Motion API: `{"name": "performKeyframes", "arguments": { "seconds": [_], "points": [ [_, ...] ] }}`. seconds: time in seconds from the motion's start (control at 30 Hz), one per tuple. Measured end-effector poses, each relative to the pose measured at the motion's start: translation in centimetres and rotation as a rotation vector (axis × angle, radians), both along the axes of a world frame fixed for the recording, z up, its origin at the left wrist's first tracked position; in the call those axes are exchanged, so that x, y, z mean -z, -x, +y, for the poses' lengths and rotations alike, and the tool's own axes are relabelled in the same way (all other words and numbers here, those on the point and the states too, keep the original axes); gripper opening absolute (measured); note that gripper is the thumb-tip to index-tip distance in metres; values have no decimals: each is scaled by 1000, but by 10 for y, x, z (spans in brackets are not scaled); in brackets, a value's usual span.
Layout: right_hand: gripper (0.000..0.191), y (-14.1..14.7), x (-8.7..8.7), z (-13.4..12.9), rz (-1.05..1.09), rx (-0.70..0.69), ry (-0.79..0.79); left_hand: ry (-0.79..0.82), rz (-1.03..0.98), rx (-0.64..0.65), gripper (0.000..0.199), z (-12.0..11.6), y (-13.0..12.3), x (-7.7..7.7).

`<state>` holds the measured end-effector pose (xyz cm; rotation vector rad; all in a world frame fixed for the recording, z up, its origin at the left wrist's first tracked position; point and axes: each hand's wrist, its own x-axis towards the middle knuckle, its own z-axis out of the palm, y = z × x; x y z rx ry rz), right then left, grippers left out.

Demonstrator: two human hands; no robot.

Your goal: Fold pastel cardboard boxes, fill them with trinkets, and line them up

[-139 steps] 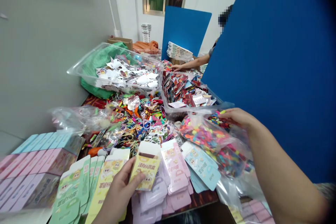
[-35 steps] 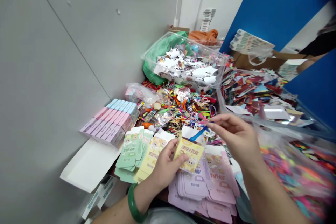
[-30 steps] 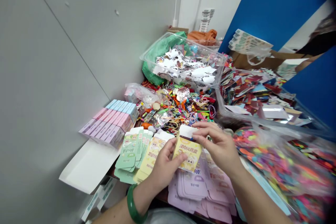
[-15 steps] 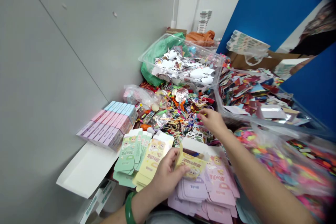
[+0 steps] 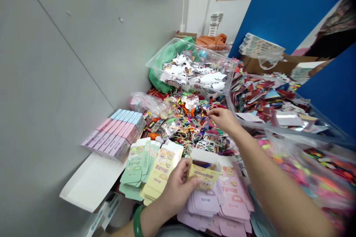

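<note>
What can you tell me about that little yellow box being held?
The yellow box looks like thin printed card, with darker lettering and cartoon art on its front. Its top is open, a white flap standing at the back; something dark shows inside, too unclear to name. The left hand grips its left side, thumb across the front. It sits tilted, mouth up, over the purple cartons; whether it touches them is hidden.

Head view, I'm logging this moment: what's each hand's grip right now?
Left hand: closed on a yellow box.
Right hand: fingertips at the trinkets; whether it holds one can't be told.
</note>
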<state>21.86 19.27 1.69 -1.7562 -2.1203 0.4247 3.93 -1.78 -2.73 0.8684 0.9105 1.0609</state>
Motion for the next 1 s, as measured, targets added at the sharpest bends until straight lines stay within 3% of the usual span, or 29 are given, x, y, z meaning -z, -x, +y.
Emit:
{"name": "performKeyframes", "arguments": {
  "seconds": [0.13, 0.27, 0.33, 0.53, 0.63, 0.77, 1.0],
  "points": [
    [30, -8, -27, -15, -22, -51, -61, -30, 25, 4, 30, 2, -4, 4],
    [35, -14, -38, -24, -9, -52, -180, -35, 23, 33, 30, 0, -7, 6],
    [33, -17, -37, -24, -1, -35, -209, -38, 26, 37, 30, -1, -8, 7],
    [31, -15, -19, -16, -24, -109, -96, -34, 37, 46, 30, -4, -9, 6],
    [32, -14, -21, -17, -25, -110, -83, -45, 37, 36, 30, -4, -9, 7],
    [28, -17, -42, -32, 33, -53, -109, -75, 58, 18, 29, -3, -8, 10],
    [21, -20, -97, -97, 478, -54, -50, -72, 57, 2, 31, 2, -12, 13]
  ]
}}
